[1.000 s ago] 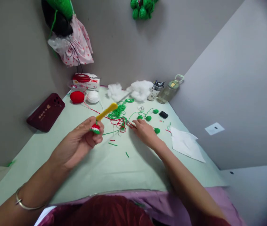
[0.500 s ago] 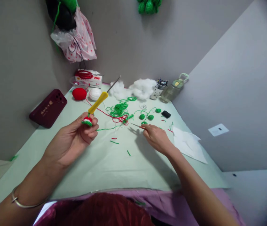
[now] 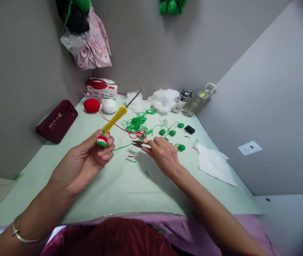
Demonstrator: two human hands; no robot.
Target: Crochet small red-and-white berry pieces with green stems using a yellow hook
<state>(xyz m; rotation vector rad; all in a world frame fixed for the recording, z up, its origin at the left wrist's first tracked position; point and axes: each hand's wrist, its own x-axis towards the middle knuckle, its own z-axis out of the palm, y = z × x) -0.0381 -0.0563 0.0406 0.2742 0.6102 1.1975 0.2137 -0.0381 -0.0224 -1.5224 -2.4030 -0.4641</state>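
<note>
Crocheted piece [image 3: 101,141], likely light and soft, is pinched above the surface [image 3: 100,201] alongside the yellow hook [image 3: 115,119] by my left fingers [image 3: 109,148]; I'd grip its edge. My right fingers [image 3: 156,143] hold scissors [image 3: 137,144].

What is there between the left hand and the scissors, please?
In the head view, a green yarn strand runs from the left hand towards the scissors; whether it touches them is unclear.
</note>
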